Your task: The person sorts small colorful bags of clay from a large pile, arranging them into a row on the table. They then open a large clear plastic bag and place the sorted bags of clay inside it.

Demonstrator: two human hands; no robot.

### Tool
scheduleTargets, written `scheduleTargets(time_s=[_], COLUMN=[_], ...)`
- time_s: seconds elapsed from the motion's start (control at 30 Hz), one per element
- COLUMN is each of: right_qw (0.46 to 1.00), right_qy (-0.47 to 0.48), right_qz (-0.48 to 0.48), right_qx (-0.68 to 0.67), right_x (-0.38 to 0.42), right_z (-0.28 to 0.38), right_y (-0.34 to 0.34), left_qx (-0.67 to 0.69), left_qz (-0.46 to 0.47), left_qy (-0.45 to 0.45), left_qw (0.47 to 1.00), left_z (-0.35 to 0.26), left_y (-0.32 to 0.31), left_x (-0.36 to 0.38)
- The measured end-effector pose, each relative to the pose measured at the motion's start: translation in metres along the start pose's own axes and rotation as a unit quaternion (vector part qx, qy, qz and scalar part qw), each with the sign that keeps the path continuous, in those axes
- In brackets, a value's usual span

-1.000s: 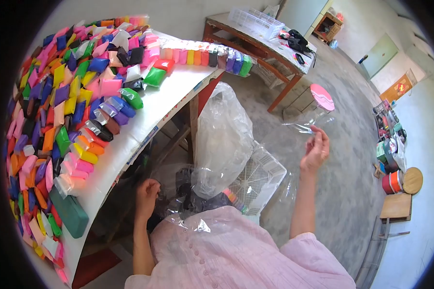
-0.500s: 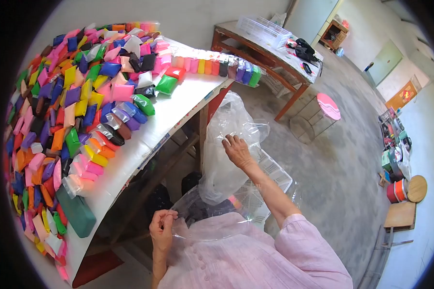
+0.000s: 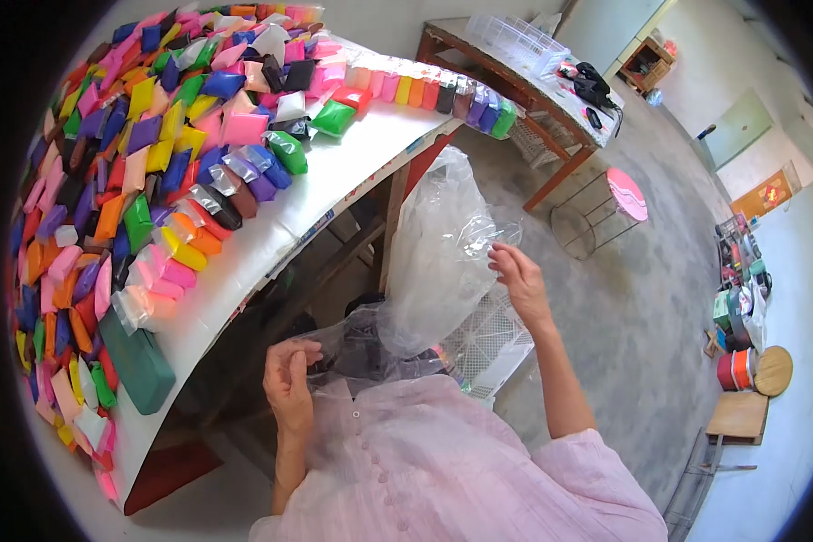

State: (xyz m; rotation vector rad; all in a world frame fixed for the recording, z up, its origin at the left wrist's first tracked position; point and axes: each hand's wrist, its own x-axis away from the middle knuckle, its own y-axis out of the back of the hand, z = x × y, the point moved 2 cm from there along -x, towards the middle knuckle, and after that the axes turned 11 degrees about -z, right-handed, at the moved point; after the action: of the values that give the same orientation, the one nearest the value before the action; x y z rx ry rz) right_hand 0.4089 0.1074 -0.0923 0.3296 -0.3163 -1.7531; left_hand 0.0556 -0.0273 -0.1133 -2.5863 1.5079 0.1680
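A large clear plastic bag (image 3: 434, 257) hangs in front of my lap, beside the table edge. Its near part spreads toward my left hand (image 3: 291, 379), whose thumb and fingers are closed on the thin film. My right hand (image 3: 518, 275) is raised at the bag's right side, fingers bent and pinched at the film's edge. Behind the bag, a white plastic basket (image 3: 492, 348) is partly hidden. Many small colourful packets (image 3: 158, 154) are piled on the white table (image 3: 271, 221), and a row of packets (image 3: 415, 93) runs along its far end.
A green case (image 3: 137, 366) lies at the near table edge. Beyond stands a second table (image 3: 551, 117) with a clear bin (image 3: 518, 43) and black items. A pink-topped wire stool (image 3: 625, 194) is on the floor to the right. Spools and boards line the right wall.
My right hand has moved right, from over the bag's middle to its right edge. My left hand has shifted slightly left and up. The view has tilted a little.
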Motion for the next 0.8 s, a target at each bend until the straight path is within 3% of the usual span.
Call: scheduleTargets(time_s=[0.03, 0.13, 0.23, 0.33, 0.43, 0.53, 0.63, 0.73, 0.8], right_qw=[0.993, 0.997, 0.985, 0.999, 0.995, 0.997, 0.968, 0.926, 0.936], right_qy=[-0.082, 0.038, 0.127, 0.000, -0.046, -0.027, -0.034, -0.107, -0.118], right_qz=[0.030, 0.023, -0.076, -0.013, 0.028, 0.051, 0.104, 0.170, 0.217], right_qx=[-0.084, -0.067, 0.092, -0.040, -0.079, -0.056, -0.227, -0.318, -0.252], right_x=[0.011, 0.048, 0.065, 0.057, 0.056, 0.050, 0.049, 0.058, 0.062], right_z=[0.010, 0.030, 0.039, 0.016, 0.019, 0.025, 0.030, 0.039, 0.041], right_y=[0.006, 0.000, -0.023, -0.032, -0.031, -0.028, -0.033, -0.037, -0.034], left_qx=[0.006, 0.017, 0.030, 0.010, 0.016, 0.048, 0.084, 0.102, 0.101], left_qz=[0.000, -0.005, -0.003, -0.016, -0.040, -0.051, -0.063, -0.071, -0.074], left_qy=[-0.004, -0.007, -0.011, -0.026, 0.008, 0.064, 0.104, 0.115, 0.117], left_qw=[1.000, 1.000, 0.999, 0.999, 0.999, 0.995, 0.989, 0.985, 0.985], left_z=[0.003, 0.007, 0.004, 0.002, 0.006, 0.010, 0.010, 0.012, 0.014], left_y=[0.001, 0.001, 0.000, 0.003, 0.013, 0.019, 0.020, 0.020, 0.020], left_x=[-0.001, 0.000, 0.001, 0.002, 0.000, -0.001, -0.001, -0.002, -0.001])
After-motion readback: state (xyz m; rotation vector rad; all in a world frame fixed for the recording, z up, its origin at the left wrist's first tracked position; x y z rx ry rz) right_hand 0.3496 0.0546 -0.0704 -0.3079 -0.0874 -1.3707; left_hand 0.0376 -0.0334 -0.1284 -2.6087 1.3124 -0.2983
